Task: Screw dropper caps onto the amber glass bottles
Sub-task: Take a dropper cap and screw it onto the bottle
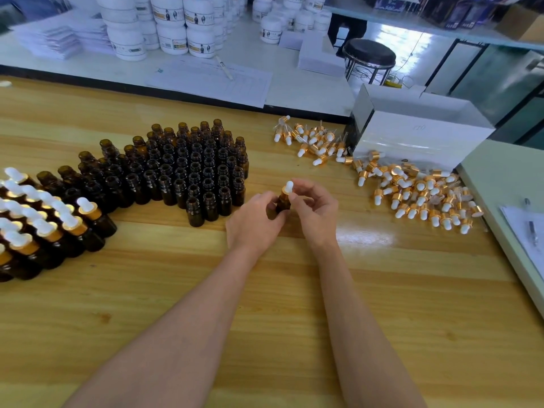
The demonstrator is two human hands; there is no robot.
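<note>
An amber glass bottle (284, 202) stands on the wooden table (265, 304) between my hands. My left hand (254, 220) grips its body. My right hand (316, 212) pinches the gold collar of the dropper cap (288, 188) sitting on its neck; the white bulb points up. A block of several uncapped amber bottles (194, 169) stands to the left. Capped bottles (44, 222) fill the far left. Loose dropper caps (418, 195) lie in a pile to the right.
A white cardboard box (421, 134) stands behind the loose caps. White jars (164, 28) and paper sheets (212, 81) sit on the far white counter. A pale green tray edge (500, 195) with a pen and papers lies at the right. A black stool (369, 54) stands beyond.
</note>
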